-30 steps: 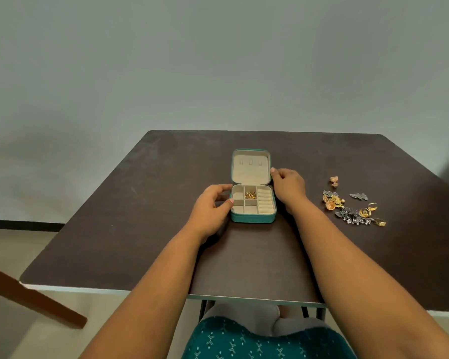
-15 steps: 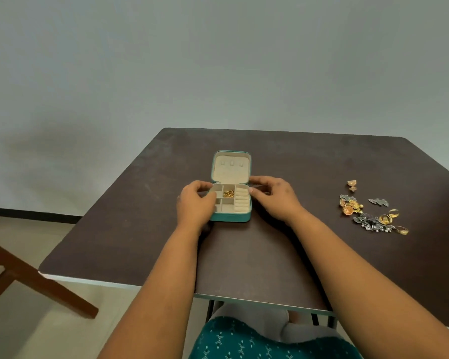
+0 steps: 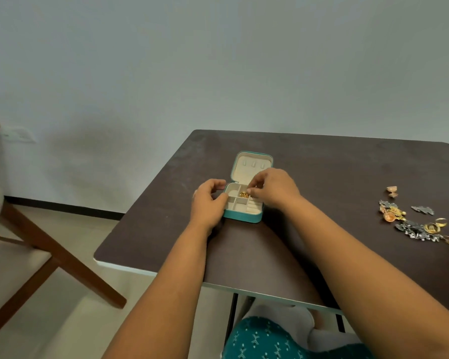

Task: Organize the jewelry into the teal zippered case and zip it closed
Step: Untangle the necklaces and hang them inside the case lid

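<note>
The teal case point(image 3: 244, 200) lies open on the dark worktop point(image 3: 322, 177), its lid point(image 3: 252, 165) laid back toward 12 o'clock. The left hand point(image 3: 209, 203) grips the case's 9 o'clock side, fingers curled round the edge. The right hand point(image 3: 272, 189) hovers over the tray, its fingers point(image 3: 252, 190) bunched narrow at the gold pieces point(image 3: 244, 194) in a middle compartment; whether they pinch any cannot be told. Loose jewelry point(image 3: 415, 221) lies well apart at 3 o'clock. A wooden chair point(image 3: 49, 244) stands at 9 o'clock.
</note>
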